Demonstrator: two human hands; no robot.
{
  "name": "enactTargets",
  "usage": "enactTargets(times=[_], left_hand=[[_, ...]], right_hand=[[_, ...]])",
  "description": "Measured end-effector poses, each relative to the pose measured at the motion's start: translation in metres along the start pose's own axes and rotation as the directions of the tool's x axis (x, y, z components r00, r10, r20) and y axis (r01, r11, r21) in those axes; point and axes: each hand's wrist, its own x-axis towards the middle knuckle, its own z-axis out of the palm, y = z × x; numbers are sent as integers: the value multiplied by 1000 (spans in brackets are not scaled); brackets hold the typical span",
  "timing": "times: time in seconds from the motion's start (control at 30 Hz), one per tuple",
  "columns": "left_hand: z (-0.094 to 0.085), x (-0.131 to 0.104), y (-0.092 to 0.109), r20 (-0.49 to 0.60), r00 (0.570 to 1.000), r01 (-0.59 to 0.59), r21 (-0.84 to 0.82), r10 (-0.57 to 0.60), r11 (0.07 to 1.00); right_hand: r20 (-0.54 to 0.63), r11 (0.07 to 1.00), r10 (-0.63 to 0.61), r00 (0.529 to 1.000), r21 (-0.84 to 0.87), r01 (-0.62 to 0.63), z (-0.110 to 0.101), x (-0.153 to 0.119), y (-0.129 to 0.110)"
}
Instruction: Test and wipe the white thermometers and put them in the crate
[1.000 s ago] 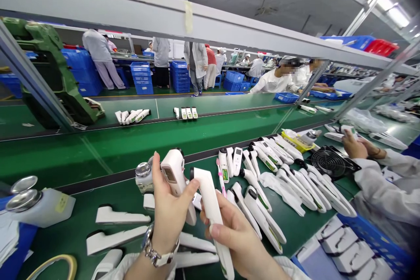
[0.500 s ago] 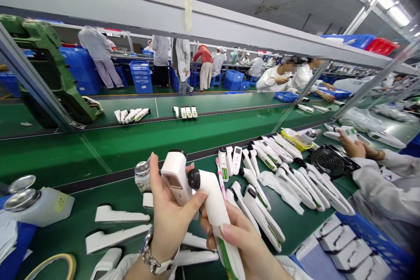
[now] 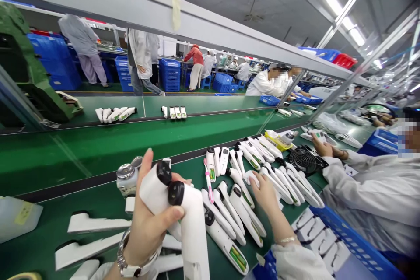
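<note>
My left hand (image 3: 147, 223), with a wristwatch, grips two white handheld thermometers side by side, heads up. One thermometer (image 3: 154, 192) lies against my palm. My thumb presses the other thermometer (image 3: 193, 232) in front of it. My right hand (image 3: 266, 194) is stretched out to the right over a row of white thermometers (image 3: 243, 210) lying on the green bench. Its fingertips touch one of them, and nothing is lifted.
A co-worker in a white coat (image 3: 377, 197) sits at the right, hands (image 3: 323, 146) near a black fan (image 3: 305, 159) and a yellow tray (image 3: 277, 140). White shell halves (image 3: 95, 223) and a metal-capped bottle (image 3: 126, 177) lie left. A blue crate (image 3: 344, 236) stands bottom right.
My right hand let go of its thermometer, which now sits in my left hand with the other one. The right hand has moved right to the row on the bench. The view shifted right.
</note>
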Motion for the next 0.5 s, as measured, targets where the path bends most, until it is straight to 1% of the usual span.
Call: enactTargets(times=[0.03,0.1,0.17,0.2,0.23,0.3,0.37,0.4,0.43,0.47,0.5], left_hand=[[-1,-1,-1,56,998,34,-23,-33,999],[-2,-4,-4,167,982,95,-66,-83,993],[-4,-5,-8,256,961,131,-108,-100,985],[-5,-6,-11,297,950,141,-128,-98,982],[-6,-6,-12,332,938,149,-144,-94,978],[-6,-7,-16,377,922,161,-158,-91,974],[-5,-9,-18,391,917,151,-166,-75,974],[-3,-10,-19,393,917,144,-170,-67,975],[-2,-12,-20,395,917,138,-169,-61,976],[-1,-13,-21,400,915,133,-167,-57,977],[0,-15,-22,404,913,131,-162,-55,978]], right_hand=[[-44,998,8,999,-62,-10,-5,10,15],[-86,988,-5,996,-154,-9,-10,20,36],[-87,979,-53,995,-202,35,-11,20,43],[-78,975,-91,993,-209,73,-12,16,40],[-62,972,-138,988,-203,123,-12,11,32],[-20,956,-256,966,-153,250,-14,-7,4],[25,916,-395,918,-66,396,-16,-33,-36],[60,884,-464,884,-24,466,-16,-48,-57],[76,845,-534,842,18,535,-16,-63,-79],[114,790,-613,782,73,609,-15,-79,-98],[153,685,-729,668,142,715,-14,-94,-114]])
